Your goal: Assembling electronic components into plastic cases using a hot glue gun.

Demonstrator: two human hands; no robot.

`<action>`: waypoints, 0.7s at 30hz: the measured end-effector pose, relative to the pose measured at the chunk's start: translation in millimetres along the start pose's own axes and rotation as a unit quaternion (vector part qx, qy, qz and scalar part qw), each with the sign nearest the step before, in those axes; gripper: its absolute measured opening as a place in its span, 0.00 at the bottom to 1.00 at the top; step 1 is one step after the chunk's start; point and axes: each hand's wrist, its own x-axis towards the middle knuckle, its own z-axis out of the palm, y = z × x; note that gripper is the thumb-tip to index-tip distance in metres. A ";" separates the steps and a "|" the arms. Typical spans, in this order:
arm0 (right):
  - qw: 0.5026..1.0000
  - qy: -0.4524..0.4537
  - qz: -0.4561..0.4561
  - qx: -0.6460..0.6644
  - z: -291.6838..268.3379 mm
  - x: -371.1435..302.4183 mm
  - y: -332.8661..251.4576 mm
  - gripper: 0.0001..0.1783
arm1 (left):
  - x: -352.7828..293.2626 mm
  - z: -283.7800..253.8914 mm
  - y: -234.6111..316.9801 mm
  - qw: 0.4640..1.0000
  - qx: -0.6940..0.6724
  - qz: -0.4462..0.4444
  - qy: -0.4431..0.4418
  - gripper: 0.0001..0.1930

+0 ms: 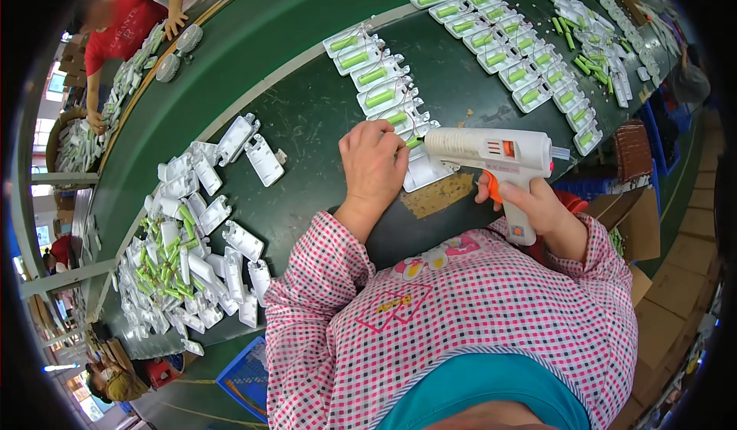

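My right hand (537,207) is wrapped round the handle of a white hot glue gun (491,150), a finger at its orange trigger. A clear glue stick (561,153) sticks out of its back end. The nozzle points left, toward my left hand (372,161), whose fingers are closed on a green battery cell (414,142). Only the end of that cell shows. Just below it lies a white plastic housing (426,170) on the dark table. Beyond my left hand runs a row of white housings (367,75) with green cells and thin wires in them.
Loose white housings (244,242) and a heap of green cells (165,257) lie at left. More filled housings (518,46) stand in rows at far right. A blue crate (246,376) and a cardboard box (637,226) flank me. A co-worker in red (127,19) is across.
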 end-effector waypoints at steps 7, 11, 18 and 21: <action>1.000 0.013 0.006 -0.017 0.7 5.0 -1.3 0.21 | 1.7 -1.5 1.6 1.000 0.008 0.012 0.004 0.08; 1.000 0.019 0.009 -0.017 -1.6 2.2 -2.6 0.21 | 3.2 -0.4 0.8 1.000 0.012 0.012 0.002 0.08; 0.999 0.022 -0.031 -0.002 -1.8 0.7 2.0 0.19 | 7.7 -8.5 -1.3 0.999 0.021 0.035 -0.022 0.10; 1.000 0.006 -0.003 -0.014 0.9 -2.2 -1.6 0.19 | -4.9 -41.8 -0.7 0.999 0.021 0.010 -0.034 0.14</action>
